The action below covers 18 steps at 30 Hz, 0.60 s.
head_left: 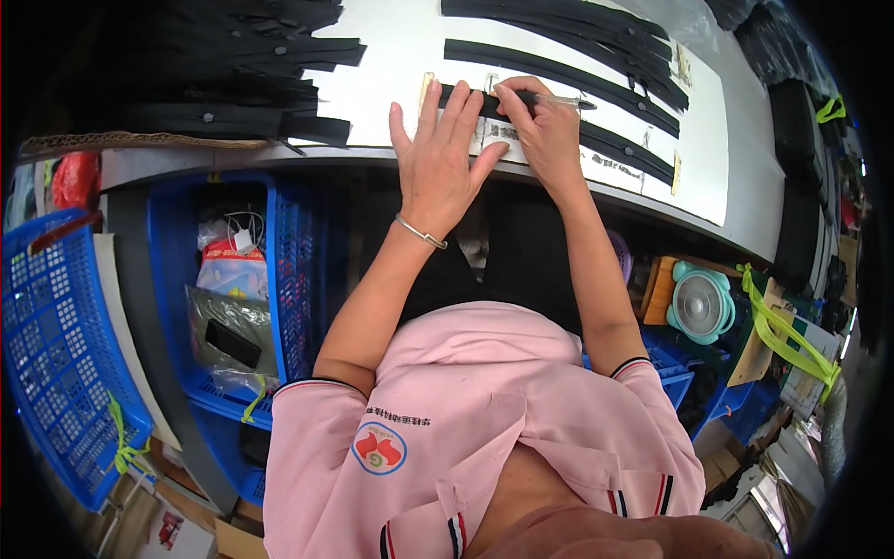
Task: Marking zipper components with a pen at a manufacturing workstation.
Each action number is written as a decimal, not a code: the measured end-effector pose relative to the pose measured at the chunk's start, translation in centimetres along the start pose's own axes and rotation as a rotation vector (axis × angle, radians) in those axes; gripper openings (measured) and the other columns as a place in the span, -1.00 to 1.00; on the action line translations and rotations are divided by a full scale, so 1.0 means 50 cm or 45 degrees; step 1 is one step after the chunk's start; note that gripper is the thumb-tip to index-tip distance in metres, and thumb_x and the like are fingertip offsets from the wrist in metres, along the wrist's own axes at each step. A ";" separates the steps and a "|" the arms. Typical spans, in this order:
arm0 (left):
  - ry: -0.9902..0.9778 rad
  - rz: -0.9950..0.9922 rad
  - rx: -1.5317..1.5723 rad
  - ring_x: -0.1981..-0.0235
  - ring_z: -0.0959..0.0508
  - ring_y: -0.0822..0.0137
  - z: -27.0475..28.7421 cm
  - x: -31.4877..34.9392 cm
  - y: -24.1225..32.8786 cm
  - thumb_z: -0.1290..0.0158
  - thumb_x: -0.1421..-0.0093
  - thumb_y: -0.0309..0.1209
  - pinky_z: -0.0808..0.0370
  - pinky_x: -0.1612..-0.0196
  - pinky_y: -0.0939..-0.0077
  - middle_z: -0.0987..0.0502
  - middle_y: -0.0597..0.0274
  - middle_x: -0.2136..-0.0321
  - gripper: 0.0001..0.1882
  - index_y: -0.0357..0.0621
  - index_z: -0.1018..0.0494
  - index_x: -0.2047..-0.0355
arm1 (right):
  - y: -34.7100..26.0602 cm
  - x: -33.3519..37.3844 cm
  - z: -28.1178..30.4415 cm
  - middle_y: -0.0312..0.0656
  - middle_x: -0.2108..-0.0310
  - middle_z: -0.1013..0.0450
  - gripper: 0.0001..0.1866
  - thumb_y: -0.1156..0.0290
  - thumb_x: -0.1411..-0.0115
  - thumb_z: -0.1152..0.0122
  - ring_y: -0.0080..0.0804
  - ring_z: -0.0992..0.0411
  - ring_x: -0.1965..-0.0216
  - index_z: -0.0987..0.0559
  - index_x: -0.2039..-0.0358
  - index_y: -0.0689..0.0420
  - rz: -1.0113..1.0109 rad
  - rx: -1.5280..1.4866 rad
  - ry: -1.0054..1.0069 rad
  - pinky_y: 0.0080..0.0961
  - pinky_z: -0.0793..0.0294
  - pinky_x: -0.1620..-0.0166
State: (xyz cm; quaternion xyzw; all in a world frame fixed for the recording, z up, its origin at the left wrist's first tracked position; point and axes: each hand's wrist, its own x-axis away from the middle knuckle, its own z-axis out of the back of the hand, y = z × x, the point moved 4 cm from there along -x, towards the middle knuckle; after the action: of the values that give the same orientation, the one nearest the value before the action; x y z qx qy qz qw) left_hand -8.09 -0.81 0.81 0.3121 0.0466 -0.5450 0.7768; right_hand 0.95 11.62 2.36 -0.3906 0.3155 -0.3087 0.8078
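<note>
My left hand lies with its fingers stretched out on a long black fabric strip on the white work surface. Close beside it, my right hand is closed round a pen with a clear barrel. The pen slants to the right above the strip; its writing tip is hidden by the fingers. Tan tape pieces, one of them a tape mark, stand at the strip's ends. Just beyond the hands runs a second black strip.
Layered black strips lie at the far side, and a larger black fabric stack at the left. Below the table edge stand a blue crate holding bags, a blue basket and a turquoise fan.
</note>
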 end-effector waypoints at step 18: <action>0.023 -0.054 -0.042 -0.37 -0.26 0.04 0.000 -0.002 0.004 -0.24 -0.19 -0.05 0.08 -0.35 -0.35 -0.42 0.19 -0.25 -0.36 -0.06 -0.43 -0.21 | 0.001 0.007 0.001 -0.29 0.51 -0.57 -0.77 0.37 -0.32 -0.23 -0.67 -0.46 0.52 -0.66 0.32 0.31 -0.018 -0.030 -0.136 -0.67 -0.41 0.44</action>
State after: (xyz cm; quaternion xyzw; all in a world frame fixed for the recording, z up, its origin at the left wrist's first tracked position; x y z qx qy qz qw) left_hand -7.96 -0.71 0.94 0.3030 0.0694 -0.5577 0.7697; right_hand 1.20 11.41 2.27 -0.4183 0.2728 -0.2896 0.8166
